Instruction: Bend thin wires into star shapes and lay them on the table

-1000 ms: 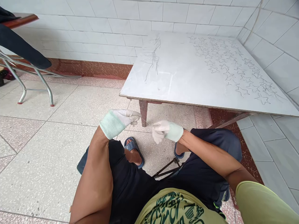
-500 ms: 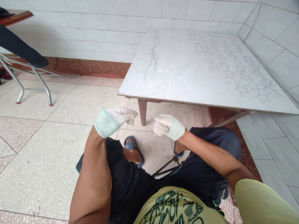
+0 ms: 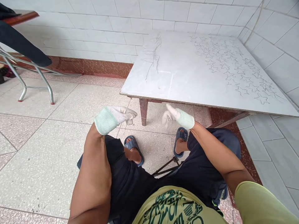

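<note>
My left hand (image 3: 120, 116), in a white glove with a mint-green cuff, is closed in a pinch in front of the table leg. A very thin wire (image 3: 126, 125) shows faintly at its fingertips; most of it is too fine to follow. To the right, my gloved right hand (image 3: 173, 115) is raised below the table's front edge, one finger stretched out and the others loosely bent. I make out nothing in it. On the white tabletop (image 3: 184, 74) lie many star-shaped wire pieces (image 3: 241, 90) at the right and a loose bunch of thin wires (image 3: 154, 57) at the left.
The table's wooden leg (image 3: 143, 112) stands just beyond my hands. At the far left are a metal-framed seat (image 3: 35, 88) and a person's dark-clothed leg (image 3: 25, 45). Tiled walls (image 3: 198, 14) border the table behind and at right. My sandalled feet (image 3: 134, 151) rest on the floor.
My right hand has moved away from the left, to the right and slightly up, and its fingers have spread from a closed pinch. The left hand has stayed almost in place.
</note>
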Motion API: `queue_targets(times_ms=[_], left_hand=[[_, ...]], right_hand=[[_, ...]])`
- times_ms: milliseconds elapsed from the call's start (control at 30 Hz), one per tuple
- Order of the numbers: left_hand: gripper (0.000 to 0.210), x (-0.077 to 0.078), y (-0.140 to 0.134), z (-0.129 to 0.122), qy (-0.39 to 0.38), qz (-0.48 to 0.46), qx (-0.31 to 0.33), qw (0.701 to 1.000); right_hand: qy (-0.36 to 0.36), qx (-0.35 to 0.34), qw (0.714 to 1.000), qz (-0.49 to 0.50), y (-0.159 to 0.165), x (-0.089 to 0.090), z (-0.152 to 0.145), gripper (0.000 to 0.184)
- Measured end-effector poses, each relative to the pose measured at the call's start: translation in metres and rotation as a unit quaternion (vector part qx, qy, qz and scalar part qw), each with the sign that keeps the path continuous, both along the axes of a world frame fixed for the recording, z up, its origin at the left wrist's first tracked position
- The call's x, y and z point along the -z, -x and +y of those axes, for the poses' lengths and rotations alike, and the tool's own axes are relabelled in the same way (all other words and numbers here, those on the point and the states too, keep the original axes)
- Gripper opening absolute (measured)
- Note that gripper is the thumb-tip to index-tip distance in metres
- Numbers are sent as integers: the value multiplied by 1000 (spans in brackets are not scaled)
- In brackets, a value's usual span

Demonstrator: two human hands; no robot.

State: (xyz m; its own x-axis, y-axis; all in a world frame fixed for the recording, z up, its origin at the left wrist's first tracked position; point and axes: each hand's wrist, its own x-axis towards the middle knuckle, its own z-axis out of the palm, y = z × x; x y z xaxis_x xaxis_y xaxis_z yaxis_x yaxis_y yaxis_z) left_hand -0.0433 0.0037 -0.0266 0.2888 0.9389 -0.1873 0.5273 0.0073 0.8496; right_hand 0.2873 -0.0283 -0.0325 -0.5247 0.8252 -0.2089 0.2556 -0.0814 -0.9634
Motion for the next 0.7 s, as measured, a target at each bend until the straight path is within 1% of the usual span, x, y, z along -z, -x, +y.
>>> queue_targets(times_ms=[67, 133, 233, 333, 433, 533, 600, 700], left_hand=[[27, -1, -6, 0, 13, 10, 6, 1000], [30, -1, -10, 1, 25, 21, 14, 999], [31, 0, -14, 2, 29, 21, 14, 999], [29, 1, -13, 1, 29, 15, 5, 999], [25, 0, -12, 1, 20, 17, -5, 1000], [25, -1, -13, 1, 17, 14, -11, 1000], [25, -1, -12, 2, 25, 10, -4, 1000], [25, 4, -9, 2, 34, 15, 5, 999]], right_hand=[[-9, -5, 1000, -19, 3, -6, -4, 83], [-3, -49, 997, -55, 8, -8, -7, 66], [-10, -106, 988, -108, 10, -3, -10, 44], [-50, -118, 986, -103, 6, 4, -10, 34], [-77, -124, 988, -51, -1, 6, -11, 28], [-88, -127, 988, -24, -3, 7, -11, 31], [-82, -127, 987, -56, -3, 9, -10, 32], [-80, -118, 980, -136, -2, 10, -5, 32]])
